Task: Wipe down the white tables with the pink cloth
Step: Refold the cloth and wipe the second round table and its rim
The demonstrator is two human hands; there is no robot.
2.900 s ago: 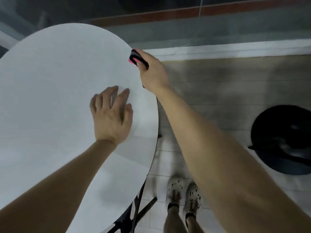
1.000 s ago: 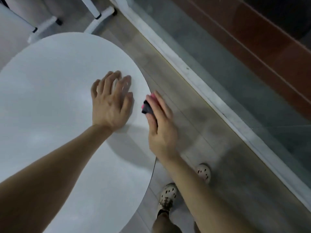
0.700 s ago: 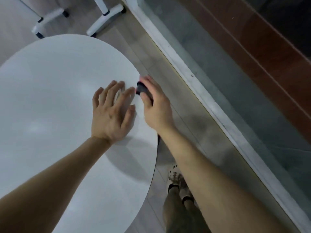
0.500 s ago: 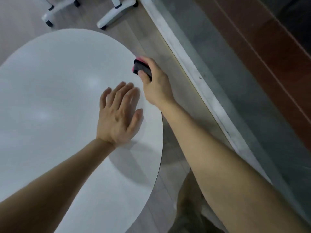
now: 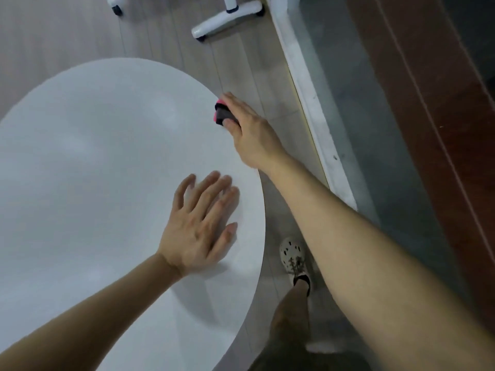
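Fingers (image 5: 237,105) of right hand (image 5: 254,137) clamp pink cloth (image 5: 221,115) at white table (image 5: 107,156) rim | left hand (image 5: 198,231) flat, splayed

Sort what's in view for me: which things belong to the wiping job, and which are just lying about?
In the job:
white table
pink cloth, at the table's right edge
right hand, gripping the cloth
left hand, flat on the table

Just about:
white furniture legs beyond the table
pale stone ledge
shoe beside the table
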